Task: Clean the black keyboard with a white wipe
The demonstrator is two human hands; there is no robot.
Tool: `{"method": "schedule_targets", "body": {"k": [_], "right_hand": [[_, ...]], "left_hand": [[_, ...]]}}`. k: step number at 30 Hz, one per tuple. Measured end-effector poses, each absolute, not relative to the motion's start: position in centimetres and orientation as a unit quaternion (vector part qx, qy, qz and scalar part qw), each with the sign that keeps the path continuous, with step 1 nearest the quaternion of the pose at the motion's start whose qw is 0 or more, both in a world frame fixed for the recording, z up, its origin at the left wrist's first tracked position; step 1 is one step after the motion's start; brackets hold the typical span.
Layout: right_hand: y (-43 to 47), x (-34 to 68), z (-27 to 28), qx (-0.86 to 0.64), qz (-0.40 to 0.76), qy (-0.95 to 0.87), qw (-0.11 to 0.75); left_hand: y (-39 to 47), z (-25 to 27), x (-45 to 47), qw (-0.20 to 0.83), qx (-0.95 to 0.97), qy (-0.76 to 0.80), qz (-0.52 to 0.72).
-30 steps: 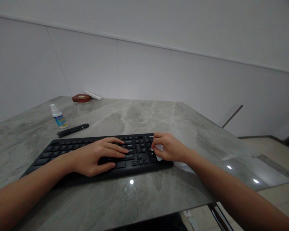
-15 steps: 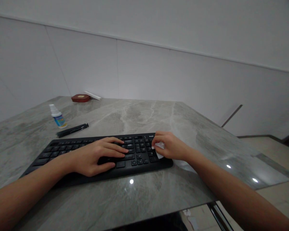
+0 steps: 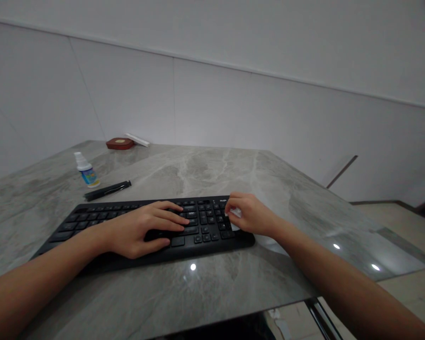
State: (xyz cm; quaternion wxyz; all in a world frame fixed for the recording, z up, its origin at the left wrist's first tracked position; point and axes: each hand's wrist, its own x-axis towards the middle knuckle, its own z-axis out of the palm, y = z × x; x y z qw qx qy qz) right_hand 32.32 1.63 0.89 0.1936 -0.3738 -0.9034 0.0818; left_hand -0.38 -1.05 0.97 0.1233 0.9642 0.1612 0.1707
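The right hand (image 3: 247, 212), its grip closed on a tissue (image 3: 235, 227), had edged slightly outward across the keyboard (image 3: 205, 250) on the counter (image 3: 212, 174); work seemingly stayed at that end, the left hand (image 3: 140, 230) resting spread on the keys

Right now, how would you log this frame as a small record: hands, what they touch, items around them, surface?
Left hand: fingers spread, resting on the black keyboard
Right hand: gripping a crumpled white wipe at the keyboard's right end
Beyond keyboard, left: upright white bottle, slim black item
Far edge: reddish-brown case, white strip
Surface: grey marbled table
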Motion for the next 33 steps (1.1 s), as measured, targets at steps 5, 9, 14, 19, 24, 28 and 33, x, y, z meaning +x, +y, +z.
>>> {"method": "schedule_targets", "body": {"k": [5,9,14,19,24,28,33], "right_hand": [[1.7,32.3,1.0,-0.372,0.08,-0.907,0.181],[1.8,32.5,1.2,-0.363,0.083,-0.911,0.177],[1.8,32.6,1.2,-0.373,0.075,-0.905,0.192],[1.6,32.6,1.0,-0.346,0.088,-0.91,0.21],[2.0,33.3,1.2,-0.355,0.096,-0.912,0.184],[1.9,33.5,1.5,-0.328,0.115,-0.922,0.173],[1.8,33.4,1.4,-0.329,0.113,-0.92,0.18]], "left_hand": [[-1.0,1.0,-0.4,0.122,0.965,0.163,0.167],[-1.0,1.0,-0.4,0.123,0.964,0.162,0.171],[-1.0,1.0,-0.4,0.125,0.964,0.164,0.17],[-1.0,1.0,-0.3,0.128,0.963,0.164,0.173],[-1.0,1.0,-0.4,0.127,0.963,0.164,0.169],[-1.0,1.0,-0.4,0.127,0.964,0.164,0.169],[-1.0,1.0,-0.3,0.127,0.963,0.166,0.168]]}}
